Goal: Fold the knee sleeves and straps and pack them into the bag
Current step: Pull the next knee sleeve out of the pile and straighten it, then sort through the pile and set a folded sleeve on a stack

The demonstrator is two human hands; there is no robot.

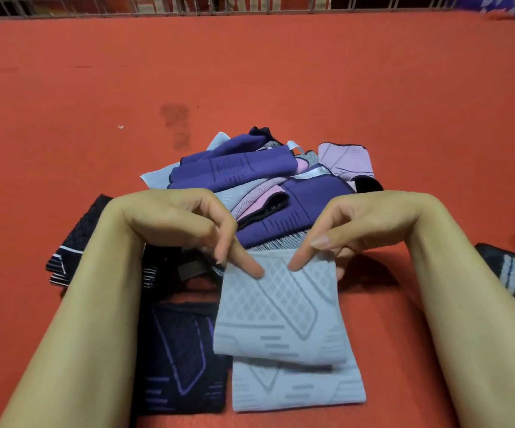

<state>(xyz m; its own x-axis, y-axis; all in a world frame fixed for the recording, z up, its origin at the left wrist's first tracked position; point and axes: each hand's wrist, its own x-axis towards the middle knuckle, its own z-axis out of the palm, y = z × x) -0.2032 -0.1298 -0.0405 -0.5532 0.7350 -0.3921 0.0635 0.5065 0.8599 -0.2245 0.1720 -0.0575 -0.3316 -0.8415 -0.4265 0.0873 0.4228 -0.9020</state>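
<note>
A light grey knee sleeve (pixel 277 313) with a diamond pattern hangs in front of me, held by its top edge. My left hand (pixel 188 223) pinches its upper left corner and my right hand (pixel 358 227) pinches its upper right corner. Beneath it lies a second grey sleeve (pixel 299 387) flat on the red surface. A dark navy sleeve (pixel 182 356) with purple lines lies to its left. Behind my hands sits a pile of purple, pink and grey sleeves (pixel 250 171). No bag is clearly visible.
Red cloth surface (pixel 280 72) stretches far ahead to a metal railing (pixel 219 6). Dark striped sleeves (pixel 67 254) lie at my left forearm. Another dark striped piece (pixel 512 273) lies at the right edge.
</note>
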